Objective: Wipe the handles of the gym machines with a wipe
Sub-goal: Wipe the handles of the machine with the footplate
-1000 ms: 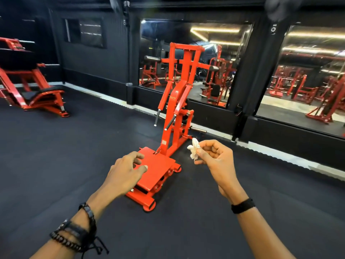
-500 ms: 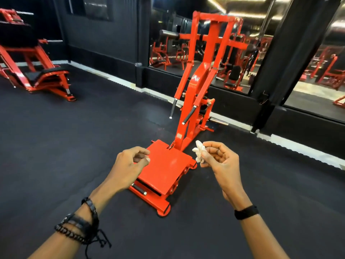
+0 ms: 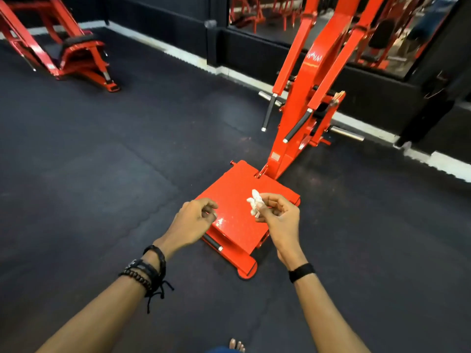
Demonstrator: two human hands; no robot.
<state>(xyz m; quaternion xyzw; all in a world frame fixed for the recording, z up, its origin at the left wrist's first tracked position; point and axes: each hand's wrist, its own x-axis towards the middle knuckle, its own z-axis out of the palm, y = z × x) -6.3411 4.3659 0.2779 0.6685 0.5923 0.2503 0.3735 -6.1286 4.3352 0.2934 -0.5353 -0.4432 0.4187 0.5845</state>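
Red gym machine (image 3: 303, 103) stands on the dark rubber floor (image 3: 102, 174), its flat red footplate (image 3: 237, 212) nearest the person and its upright frame rising behind the plate. Two black handles on the machine: one (image 3: 269, 110) hangs on the frame's left side, the other (image 3: 297, 126) just to its right, both angled downward, both well apart from the hands. Right hand (image 3: 279, 217) held in the air in front of the footplate's right part; grip is a pinch of thumb and fingertips on a crumpled white wipe (image 3: 254, 202), which sticks up above the fingers. Left hand (image 3: 195, 220) hovers in front of the footplate's left edge, fingers loosely curled, holding nothing. Dark bracelets (image 3: 145, 271) on the left wrist, a black band (image 3: 301, 272) on the right. A second red machine (image 3: 63, 52) sits far left of the first, against the black wall. Mirror panels (image 3: 331, 21) behind the frame show more red equipment.
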